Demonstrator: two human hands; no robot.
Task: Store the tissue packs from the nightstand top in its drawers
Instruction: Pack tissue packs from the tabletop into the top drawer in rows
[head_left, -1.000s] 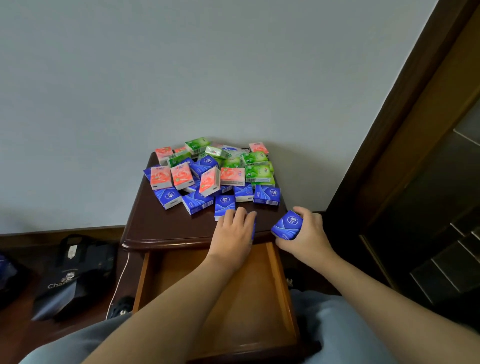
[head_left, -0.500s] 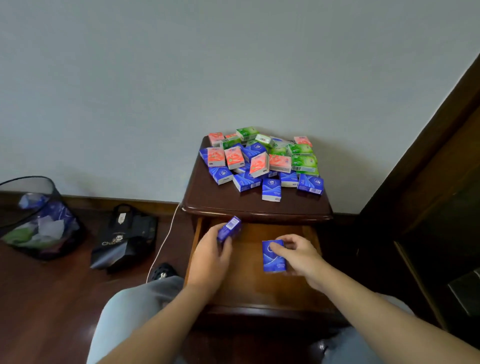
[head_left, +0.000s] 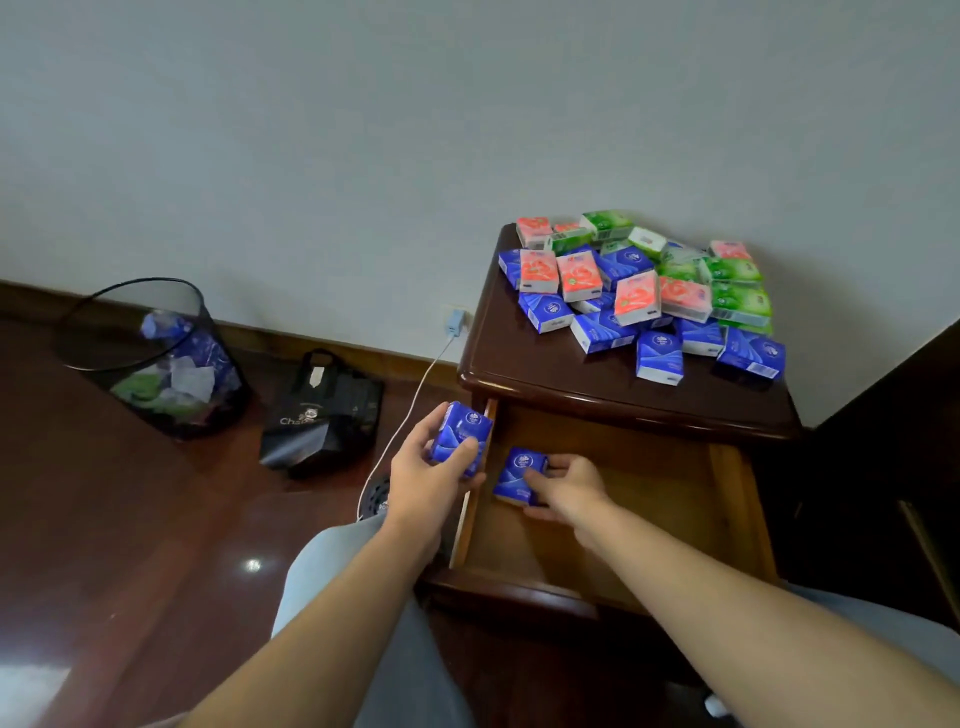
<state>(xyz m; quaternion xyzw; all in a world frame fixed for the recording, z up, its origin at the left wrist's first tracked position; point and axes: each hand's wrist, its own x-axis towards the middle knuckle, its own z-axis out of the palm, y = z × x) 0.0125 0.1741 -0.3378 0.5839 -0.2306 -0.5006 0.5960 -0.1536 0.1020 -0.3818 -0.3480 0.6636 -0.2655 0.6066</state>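
Several blue, pink and green tissue packs (head_left: 639, 291) lie heaped on the back of the dark wooden nightstand top (head_left: 524, 364). Its top drawer (head_left: 675, 499) is pulled out, showing a bare wooden bottom. My left hand (head_left: 421, 478) grips a blue tissue pack (head_left: 460, 436) just left of the drawer's left wall, above the floor. My right hand (head_left: 566, 486) is inside the drawer at its back left corner, fingers on a second blue tissue pack (head_left: 519, 475) that rests against the drawer bottom.
A black mesh waste bin (head_left: 156, 358) and a black bag (head_left: 322, 415) stand on the dark wood floor to the left. A white charger cable (head_left: 415, 400) hangs from a wall plug beside the nightstand. A dark wooden panel (head_left: 883, 441) flanks the right side. My knees sit below the drawer.
Both hands carried blue packs from the nightstand top down to the drawer. The right hand has lowered its pack into the drawer's left side. The camera swung left.
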